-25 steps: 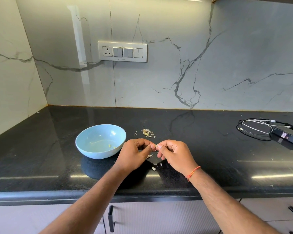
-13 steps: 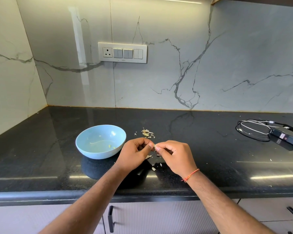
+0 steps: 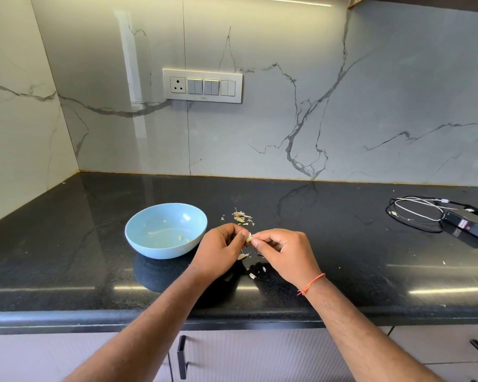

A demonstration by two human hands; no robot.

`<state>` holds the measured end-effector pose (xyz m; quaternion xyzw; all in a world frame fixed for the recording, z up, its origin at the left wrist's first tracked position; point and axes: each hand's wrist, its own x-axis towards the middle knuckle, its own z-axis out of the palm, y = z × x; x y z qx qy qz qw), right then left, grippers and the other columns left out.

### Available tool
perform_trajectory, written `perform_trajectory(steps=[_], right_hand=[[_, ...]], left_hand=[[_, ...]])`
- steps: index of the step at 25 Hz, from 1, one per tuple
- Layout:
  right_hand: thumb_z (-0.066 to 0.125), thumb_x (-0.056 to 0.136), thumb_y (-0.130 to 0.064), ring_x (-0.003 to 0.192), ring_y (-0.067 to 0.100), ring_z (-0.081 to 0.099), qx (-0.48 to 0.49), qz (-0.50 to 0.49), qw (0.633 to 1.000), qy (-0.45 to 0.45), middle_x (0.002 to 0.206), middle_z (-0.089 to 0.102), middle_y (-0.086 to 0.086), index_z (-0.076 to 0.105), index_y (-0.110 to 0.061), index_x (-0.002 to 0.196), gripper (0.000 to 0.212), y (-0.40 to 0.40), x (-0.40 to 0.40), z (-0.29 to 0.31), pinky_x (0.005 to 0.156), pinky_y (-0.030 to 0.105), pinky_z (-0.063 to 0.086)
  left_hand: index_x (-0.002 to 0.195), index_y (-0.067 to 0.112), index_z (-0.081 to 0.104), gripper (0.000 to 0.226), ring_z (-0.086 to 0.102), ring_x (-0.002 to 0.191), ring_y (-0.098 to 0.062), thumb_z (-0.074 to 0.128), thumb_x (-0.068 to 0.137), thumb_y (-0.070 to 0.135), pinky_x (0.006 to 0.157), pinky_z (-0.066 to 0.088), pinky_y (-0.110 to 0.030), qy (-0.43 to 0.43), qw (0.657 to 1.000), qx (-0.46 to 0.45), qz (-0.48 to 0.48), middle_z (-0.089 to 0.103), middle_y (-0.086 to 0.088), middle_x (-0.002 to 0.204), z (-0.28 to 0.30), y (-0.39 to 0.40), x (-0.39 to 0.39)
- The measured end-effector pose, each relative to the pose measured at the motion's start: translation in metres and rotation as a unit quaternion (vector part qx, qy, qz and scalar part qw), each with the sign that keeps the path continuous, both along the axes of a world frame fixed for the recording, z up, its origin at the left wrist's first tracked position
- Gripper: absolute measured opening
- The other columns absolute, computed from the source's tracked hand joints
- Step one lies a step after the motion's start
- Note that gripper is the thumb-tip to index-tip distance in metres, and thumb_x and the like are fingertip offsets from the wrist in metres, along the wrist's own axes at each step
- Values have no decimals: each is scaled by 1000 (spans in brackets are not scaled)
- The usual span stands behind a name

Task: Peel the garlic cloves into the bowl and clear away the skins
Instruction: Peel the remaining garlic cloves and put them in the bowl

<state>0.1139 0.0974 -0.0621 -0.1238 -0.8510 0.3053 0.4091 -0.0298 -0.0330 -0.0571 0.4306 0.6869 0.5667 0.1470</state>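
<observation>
A small pale garlic clove (image 3: 249,239) is pinched between the fingertips of my left hand (image 3: 221,252) and my right hand (image 3: 283,253), just above the black counter. Both hands meet at the clove, right of the light blue bowl (image 3: 138,238). The bowl holds a few small yellowish bits near its bottom. A little heap of dry garlic skins (image 3: 240,216) lies on the counter behind my hands. More skin flakes (image 3: 253,274) lie under and in front of my hands, one hanging near my left thumb.
The black counter's front edge (image 3: 94,315) runs across below my forearms, with drawers under it. A black power adapter (image 3: 469,226) with coiled white and black cables (image 3: 414,213) lies at the far right. A switch panel (image 3: 202,86) sits on the marble wall.
My hands have stayed together at the clove with only small finger movements. A skin flake now hangs below my left hand.
</observation>
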Motion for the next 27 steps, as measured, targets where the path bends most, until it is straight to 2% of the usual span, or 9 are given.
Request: perform_trajectory(steps=[2, 5, 7, 10, 13, 17, 22, 25, 27], right_hand=[[83, 90, -12, 80, 9, 79, -53, 15, 998, -2, 90, 83, -13, 86, -22, 97, 13, 1, 0, 1, 76, 33, 67], [84, 89, -11, 76, 12, 78, -91, 20, 996, -2, 87, 83, -12, 85, -25, 95, 16, 2, 1, 2, 75, 33, 67], [85, 88, -11, 77, 12, 78, -107, 23, 994, 1, 85, 82, -13, 85, -26, 93, 16, 3, 2, 2, 73, 32, 66], [86, 88, -15, 76, 10, 76, -122, 16, 992, 7, 82, 81, -14, 85, -26, 93, 12, 4, 2, 2, 70, 33, 65], [85, 89, -18, 76, 13, 75, -138, -12, 990, 27, 80, 80, -11, 84, -26, 91, 8, 6, 3, 3, 69, 35, 64], [86, 89, -23, 70, 20, 70, -141, -34, 989, 36, 74, 77, -7, 84, -28, 87, 6, 6, 3, 3, 69, 36, 62], [86, 88, -24, 70, 15, 70, -123, -36, 991, 28, 74, 77, -10, 84, -33, 87, 10, 9, 1, 2, 67, 29, 60], [86, 88, -24, 70, 11, 70, -114, -40, 992, 28, 74, 77, -11, 84, -33, 88, 9, 12, 1, 2, 68, 27, 61], [86, 88, -24, 71, 11, 71, -108, -40, 993, 30, 75, 77, -11, 84, -32, 89, 8, 13, 2, 3, 68, 23, 59]], left_hand=[[91, 22, 77, 20, 76, 82, -8, 65, 106, 27, 82, 60, -26, 11, 1000, -4, 7, 82, 4, 87, 1, -1, 1], [90, 23, 77, 22, 76, 81, -19, 64, 106, 31, 80, 61, -36, 23, 999, -17, 19, 82, 2, 86, 0, 1, 1], [88, 23, 76, 25, 71, 73, -15, 64, 106, 33, 76, 59, -37, 25, 999, -22, 27, 81, 1, 84, 1, 1, 0], [87, 22, 76, 24, 56, 59, 3, 66, 106, 32, 60, 48, -17, 40, 998, -22, 30, 73, 11, 72, 4, -5, 8], [89, 23, 76, 22, 58, 56, 1, 66, 105, 33, 59, 43, -14, 129, 989, -41, 63, 71, 13, 70, 26, 0, 13], [96, 21, 83, 18, 71, 76, -17, 70, 101, 34, 70, 54, -29, 306, 938, -128, 97, 78, 4, 80, 79, 40, -23], [90, 12, 81, 23, 75, 85, -31, 83, 90, 35, 70, 57, -35, 385, 873, -282, 100, 79, -8, 88, 87, 73, -58], [110, 17, 82, 17, 75, 100, -33, 71, 98, 17, 82, 60, -39, 429, 837, -334, 59, 80, -9, 110, 74, 83, -64], [132, 29, 76, 52, 71, 120, -30, 60, 94, -4, 100, 60, -42, 455, 817, -351, 35, 75, -4, 132, 70, 82, -66]])
